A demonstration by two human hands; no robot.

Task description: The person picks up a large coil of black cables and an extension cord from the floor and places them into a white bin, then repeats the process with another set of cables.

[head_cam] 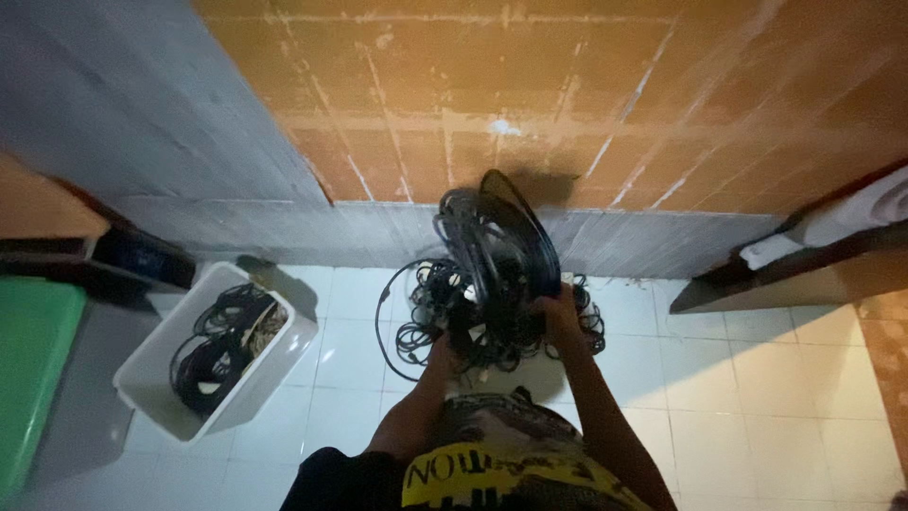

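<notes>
— So, what are your hands doing right now?

— You are gripping a coil of black cable [497, 241] with your right hand [558, 312], fingers closed around the lower edge of the loops, and the coil is standing upright in front of the wall.

— And the left one?

— Your left hand [445, 352] is reaching low into the tangled cable pile [445, 317]. It is sitting among the strands, but I cannot tell whether the fingers are curled around any of them, because the cables are hiding them.

— Where is the pile lying?

— It is sprawling on the white tiled floor [738, 397], right against the base of the grey skirting, just under the coil you are lifting. Loose loops are trailing out to the left of it.

— What is around that?

— A white plastic bin [156, 383] is sitting well to the left, and more rolled black cables [222, 345] are lying inside it. Beyond it, a green surface [28, 360] is showing at the far left edge. Behind everything, the orange wall [530, 95] is rising, and a dark wooden shelf [794, 270] is jutting in from the right.
</notes>
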